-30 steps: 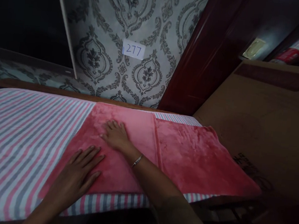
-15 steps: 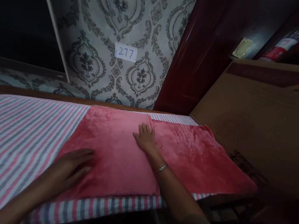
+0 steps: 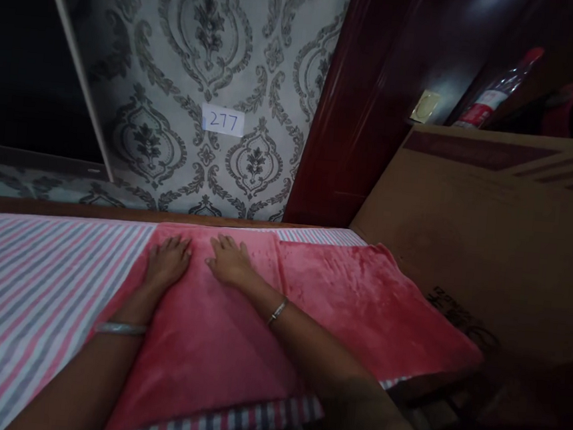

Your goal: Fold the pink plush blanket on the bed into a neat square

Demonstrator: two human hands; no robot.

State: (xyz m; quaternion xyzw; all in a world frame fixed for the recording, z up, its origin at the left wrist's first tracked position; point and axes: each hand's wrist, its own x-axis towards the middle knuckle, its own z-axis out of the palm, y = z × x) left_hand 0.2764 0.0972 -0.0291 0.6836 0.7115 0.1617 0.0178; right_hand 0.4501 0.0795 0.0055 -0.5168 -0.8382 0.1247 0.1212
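A plush pink-red blanket (image 3: 205, 342) lies on a striped cloth (image 3: 44, 281), its left part doubled over the flatter right part with a visible edge between them. My left hand (image 3: 168, 261) rests flat on the blanket near its far left corner, fingers spread. To its right, my right hand (image 3: 230, 260) also lies palm down on the folded part, fingers stretched out toward the far edge. Neither hand grips anything. A bracelet is on each wrist. My right forearm hides some of the blanket's middle.
Against the patterned wall stands a dark screen (image 3: 38, 73) at left; a paper card (image 3: 223, 120) reading 277 is stuck there. A large cardboard box (image 3: 489, 239) borders the right side, with a plastic bottle (image 3: 492, 96) behind its top. A dark red wooden post (image 3: 323, 144) rises at the back.
My left hand has moved forward and right onto the blanket's far part. My right hand has shifted left, away from the fold's edge. The view has tilted and moved slightly.
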